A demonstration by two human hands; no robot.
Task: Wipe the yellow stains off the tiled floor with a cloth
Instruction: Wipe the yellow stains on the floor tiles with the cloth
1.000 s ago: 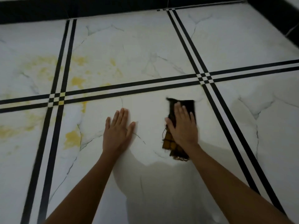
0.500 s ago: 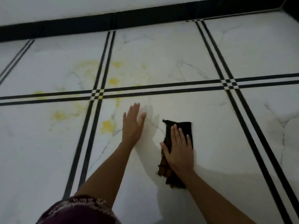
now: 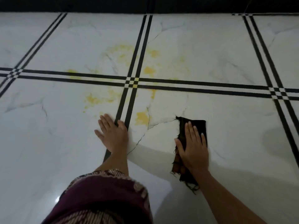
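The floor (image 3: 218,50) around me is pale, marble-veined tile, cut into big squares by double black lines (image 3: 129,101), and a dark band (image 3: 145,4) runs along its far edge. Near the bottom of my view a maroon patterned garment (image 3: 103,199) covers part of the nearest tile, and my own shadow falls across the floor between my arms. My left hand (image 3: 113,135) lies flat on the floor with the fingers spread, its fingertips resting across one of the double black lines; it holds nothing. It sits between me and the stains (image 3: 123,50), just below and to the left of the nearest yellow blotch (image 3: 142,118). My right hand (image 3: 193,146) is also flat, fingers together and stretched forward, pressing the cloth (image 3: 198,126) down against the tile. The cloth is dark, nearly black, folded into a long strip with frayed threads hanging off its near end and left edge, and a brownish patch shows beside my wrist. It lies on clean tile to the right of the nearest blotch, apart from it, with a grey vein in the tile running between them. The yellow marks are scattered around the crossing of the black lines: smeared rings on the far tiles, brighter spots on the near left tile, some on the white gaps of the crossing itself.
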